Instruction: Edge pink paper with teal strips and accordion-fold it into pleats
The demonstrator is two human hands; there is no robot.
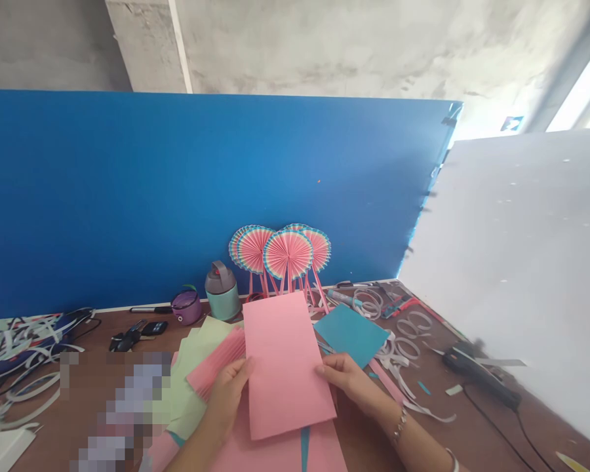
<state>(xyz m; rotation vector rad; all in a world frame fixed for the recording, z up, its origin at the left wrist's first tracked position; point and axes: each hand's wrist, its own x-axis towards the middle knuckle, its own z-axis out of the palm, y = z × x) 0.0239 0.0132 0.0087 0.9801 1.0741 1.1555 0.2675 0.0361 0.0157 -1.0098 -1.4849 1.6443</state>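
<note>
Between both hands a pink sheet of paper [288,373] is held up, tilted slightly, above the table. My left hand [231,387] pinches its left edge, thumb on the front. On the opposite edge my right hand [341,373] grips it the same way; a bracelet circles that wrist. Behind my left hand lies a pleated pink paper strip [219,360], on top of pale green sheets [189,373]. More pink paper [270,452] is spread underneath, with a narrow blue strip [305,446] on it. A blue-green sheet [351,334] rests beyond my right hand.
Pink pleated paper fans [288,254] lean against the blue partition [177,196]. A mint jar [223,298] and purple container [185,307] stand left of them. Keys [126,337] lie nearer. White strips and cables [29,354] clutter the left; a black corded tool [482,377] lies right.
</note>
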